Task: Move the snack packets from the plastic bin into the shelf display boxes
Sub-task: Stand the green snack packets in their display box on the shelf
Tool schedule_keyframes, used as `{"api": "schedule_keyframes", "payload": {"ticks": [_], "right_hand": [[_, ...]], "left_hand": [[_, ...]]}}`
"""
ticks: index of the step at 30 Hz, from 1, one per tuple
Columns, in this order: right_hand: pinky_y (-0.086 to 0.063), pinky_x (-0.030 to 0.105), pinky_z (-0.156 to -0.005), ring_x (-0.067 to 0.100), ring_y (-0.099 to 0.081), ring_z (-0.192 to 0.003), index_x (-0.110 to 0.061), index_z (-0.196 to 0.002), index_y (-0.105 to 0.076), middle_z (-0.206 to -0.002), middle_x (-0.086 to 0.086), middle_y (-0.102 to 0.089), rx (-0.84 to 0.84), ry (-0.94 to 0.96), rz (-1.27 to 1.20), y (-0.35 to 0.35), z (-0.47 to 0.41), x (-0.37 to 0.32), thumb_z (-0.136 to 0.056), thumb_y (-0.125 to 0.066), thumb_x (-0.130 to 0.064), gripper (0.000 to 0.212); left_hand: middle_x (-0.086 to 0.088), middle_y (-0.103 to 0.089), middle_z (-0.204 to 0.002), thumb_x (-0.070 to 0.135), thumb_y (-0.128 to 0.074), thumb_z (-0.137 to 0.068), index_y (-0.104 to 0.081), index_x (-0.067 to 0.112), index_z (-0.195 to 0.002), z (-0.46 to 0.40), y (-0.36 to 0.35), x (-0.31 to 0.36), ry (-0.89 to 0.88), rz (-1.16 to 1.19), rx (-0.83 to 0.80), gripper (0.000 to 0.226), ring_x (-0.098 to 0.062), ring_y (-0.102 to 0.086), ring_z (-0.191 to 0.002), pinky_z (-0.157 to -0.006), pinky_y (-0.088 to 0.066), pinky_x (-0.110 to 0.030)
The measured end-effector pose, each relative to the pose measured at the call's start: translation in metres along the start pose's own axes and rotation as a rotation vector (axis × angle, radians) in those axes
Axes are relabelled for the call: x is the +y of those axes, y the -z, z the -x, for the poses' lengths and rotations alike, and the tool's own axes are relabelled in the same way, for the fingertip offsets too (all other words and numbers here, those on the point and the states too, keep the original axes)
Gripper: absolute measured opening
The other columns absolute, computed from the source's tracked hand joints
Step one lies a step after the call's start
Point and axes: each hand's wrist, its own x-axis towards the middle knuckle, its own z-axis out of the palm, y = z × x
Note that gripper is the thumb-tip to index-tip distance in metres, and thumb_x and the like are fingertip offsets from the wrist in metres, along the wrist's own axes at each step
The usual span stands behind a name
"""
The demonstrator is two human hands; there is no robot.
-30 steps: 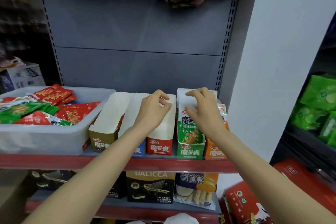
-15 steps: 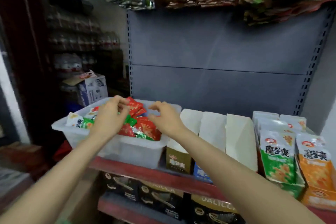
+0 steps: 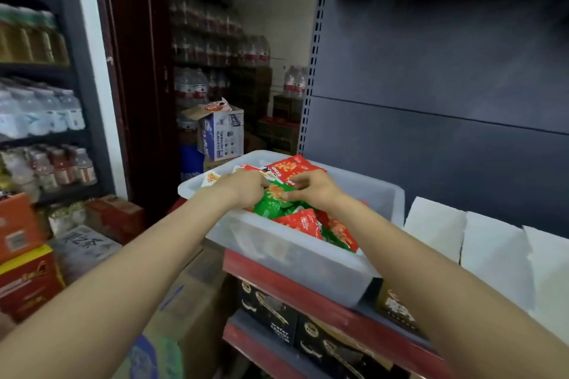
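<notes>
A: Head view. Where are the packets?

B: In the bin (image 3: 295,258), a translucent plastic tub on the red-edged shelf (image 3: 311,289). Red packets (image 3: 300,221) and green ones lie heaped inside; one red packet at the back tilts up against the far rim.

A: Left hand?

B: Left hand (image 3: 243,188) is over the heap, fingers curled down onto a green packet (image 3: 272,198). Grip reads as closed on that packet, thumb side hidden.

A: Right hand?

B: Right hand (image 3: 314,189) is just beside the left, thumb and fingers pinching the same green packet at its top edge. Both grips on one item; the hands nearly touch.

A: Display boxes?

B: Three white flaps of the boxes (image 3: 492,249) stand just right of the bin on the same shelf. Contents hidden from this angle.

A: Surroundings?

B: Grey back panel (image 3: 446,77) behind. Dark wafer cartons (image 3: 271,320) on the shelf below. Bottled water (image 3: 37,114) on racks at left, blurred. A blue-and-white carton (image 3: 221,132) sits beyond the bin.
</notes>
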Motion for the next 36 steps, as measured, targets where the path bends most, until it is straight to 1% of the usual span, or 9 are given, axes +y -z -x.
{"api": "schedule_keyframes", "payload": {"ticks": [5,8,11,13,18,22,27,32,36], "right_hand": [[-0.040,0.030,-0.103,0.023,-0.052,-0.120,-0.002,-0.130,-0.053,-0.129,0.010,-0.057,0.022,-0.112,-0.019,0.013,-0.004,0.005,-0.071,-0.082,-0.017,0.067],[-0.041,0.028,-0.088,0.020,-0.053,-0.104,-0.001,-0.115,-0.060,-0.107,0.006,-0.059,0.036,-0.206,-0.050,0.026,-0.001,0.008,-0.073,-0.081,-0.019,0.051],[-0.047,0.033,-0.086,0.021,-0.055,-0.093,-0.007,-0.084,-0.058,-0.092,0.007,-0.057,0.106,-0.229,-0.087,0.028,0.002,0.011,-0.075,-0.079,-0.015,0.024],[-0.054,0.039,-0.085,0.026,-0.062,-0.095,-0.012,-0.071,-0.046,-0.094,0.012,-0.061,0.170,-0.223,-0.205,0.029,0.004,0.015,-0.081,-0.072,-0.009,0.028],[-0.055,0.024,-0.045,0.021,-0.063,-0.078,-0.009,-0.086,-0.045,-0.100,0.013,-0.058,0.218,-0.242,-0.659,0.051,0.040,0.023,-0.091,-0.056,0.001,0.016],[-0.057,0.026,-0.053,0.024,-0.066,-0.078,-0.008,-0.088,-0.048,-0.097,0.017,-0.063,0.260,-0.202,-0.831,0.075,0.080,0.036,-0.088,-0.057,0.005,0.016],[-0.057,0.029,-0.061,0.020,-0.066,-0.076,-0.007,-0.096,-0.051,-0.092,0.009,-0.065,0.242,-0.116,-0.788,0.114,0.143,0.064,-0.081,-0.062,0.010,0.025],[-0.055,0.036,-0.071,0.022,-0.067,-0.082,-0.015,-0.122,-0.048,-0.094,0.012,-0.067,0.406,-0.092,-0.710,0.154,0.204,0.104,-0.079,-0.066,0.008,0.052],[-0.054,0.025,-0.066,0.015,-0.065,-0.075,-0.030,-0.129,-0.042,-0.085,0.005,-0.066,0.520,-0.069,-0.543,0.182,0.254,0.134,-0.078,-0.067,0.008,0.068]], "left_hand": [[-0.010,-0.048,-0.141,-0.003,-0.033,-0.090,-0.051,0.015,-0.135,-0.007,-0.003,0.023,-0.071,0.173,0.022,0.052,-0.027,-0.046,-0.125,-0.099,-0.037,-0.030],[-0.004,-0.043,-0.146,-0.004,-0.032,-0.091,-0.049,0.019,-0.136,-0.006,-0.002,0.034,-0.099,0.256,0.051,0.054,-0.023,-0.044,-0.128,-0.097,-0.036,-0.026],[-0.005,-0.044,-0.144,-0.001,-0.033,-0.094,-0.053,0.017,-0.133,-0.004,-0.001,0.040,-0.126,0.347,0.095,0.047,-0.025,-0.054,-0.112,-0.076,-0.041,-0.025],[-0.008,-0.052,-0.137,0.004,-0.037,-0.096,-0.055,0.016,-0.129,0.003,0.001,0.046,-0.119,0.418,0.175,0.040,-0.024,-0.058,-0.098,-0.067,-0.042,-0.027],[-0.010,-0.060,-0.127,0.009,-0.047,-0.096,-0.054,0.011,-0.130,0.017,0.006,0.070,-0.117,0.510,0.363,0.035,-0.028,-0.058,-0.107,-0.084,-0.045,-0.032],[-0.011,-0.067,-0.114,0.013,-0.056,-0.092,-0.053,0.010,-0.129,0.020,0.004,0.109,-0.123,0.712,0.386,0.037,-0.024,-0.061,-0.106,-0.086,-0.045,-0.027],[-0.011,-0.070,-0.091,0.009,-0.069,-0.082,-0.044,0.006,-0.136,0.033,-0.008,0.171,-0.162,1.081,0.367,0.059,-0.026,-0.068,-0.087,-0.082,-0.055,-0.045],[-0.004,-0.061,-0.077,-0.002,-0.062,-0.086,-0.054,0.007,-0.125,0.059,-0.023,0.246,-0.346,1.161,0.147,0.041,-0.010,-0.061,-0.062,-0.052,-0.054,-0.018],[0.000,-0.058,-0.076,0.000,-0.064,-0.085,-0.053,0.012,-0.121,0.079,-0.036,0.302,-0.449,1.169,0.071,0.039,-0.007,-0.059,-0.066,-0.052,-0.053,-0.019]]}}
